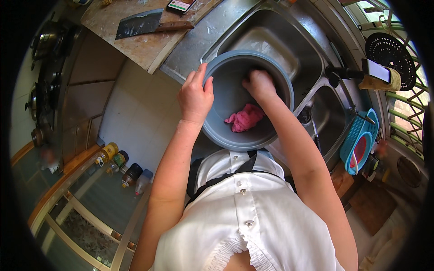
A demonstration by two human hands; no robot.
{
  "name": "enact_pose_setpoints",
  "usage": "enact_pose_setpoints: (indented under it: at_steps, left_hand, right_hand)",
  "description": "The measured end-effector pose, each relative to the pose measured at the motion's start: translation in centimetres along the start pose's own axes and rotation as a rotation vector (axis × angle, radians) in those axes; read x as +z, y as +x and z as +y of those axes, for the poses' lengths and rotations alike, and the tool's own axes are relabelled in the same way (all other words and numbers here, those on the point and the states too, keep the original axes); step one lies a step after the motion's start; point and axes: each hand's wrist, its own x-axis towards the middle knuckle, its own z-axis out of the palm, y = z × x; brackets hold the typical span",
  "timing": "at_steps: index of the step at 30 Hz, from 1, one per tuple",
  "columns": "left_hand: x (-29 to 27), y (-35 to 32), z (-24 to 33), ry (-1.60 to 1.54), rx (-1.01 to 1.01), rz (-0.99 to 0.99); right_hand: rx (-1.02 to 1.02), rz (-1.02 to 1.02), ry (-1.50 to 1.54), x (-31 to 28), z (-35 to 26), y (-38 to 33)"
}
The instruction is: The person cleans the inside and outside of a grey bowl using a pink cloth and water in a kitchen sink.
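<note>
A round grey basin [221,137] rests at the sink's near edge, against my front. My left hand [195,97] holds its left rim, with the fingers along the outside and the thumb by the inner side. My right hand [261,86] reaches into the basin from the right, its fingers curled closed near the far wall. What those fingers hold, if anything, is hidden. A crumpled pink cloth [245,118] lies on the basin's bottom, nearer to me than my right hand and apart from it.
Behind the basin is a steel sink bowl [289,34]; a smaller bowl [332,106] lies to the right. A cleaver [140,23] sits on the wooden board [101,20] at far left. A blue basket [347,147] stands at right. Several bottles [132,174] line the lower left.
</note>
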Motion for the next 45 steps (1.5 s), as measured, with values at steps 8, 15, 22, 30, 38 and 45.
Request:
enact_pose_setpoints:
  at_steps: [8,15,22,30,38,45]
  left_hand:
    - [0.0,-0.1,-0.2,-0.023,0.011,-0.001]
    - [0.8,-0.3,-0.6,-0.232,-0.102,0.011]
    - [-3.3,-0.1,-0.8,-0.771,-0.993,-0.644]
    - [0.3,0.4,4.3,-0.846,-0.98,-0.793]
    - [5.7,4.5,11.2,-1.01,-0.948,-0.728]
    - [7.3,4.3,11.9,-1.145,-1.086,-0.795]
  right_hand:
    - [-0.001,-0.022,-0.068,-0.2,-1.1,-0.6]
    - [-0.013,0.007,-0.131,1.0,-0.1,-0.3]
    - [-0.232,0.633,0.402,-7.7,-0.1,-8.3]
    - [0.84,0.668,1.994,-9.1,20.2,-4.1]
    - [0.65,0.485,1.735,-5.9,24.6,-3.7]
    - [0.598,0.665,1.693,-8.5,21.1,-10.5]
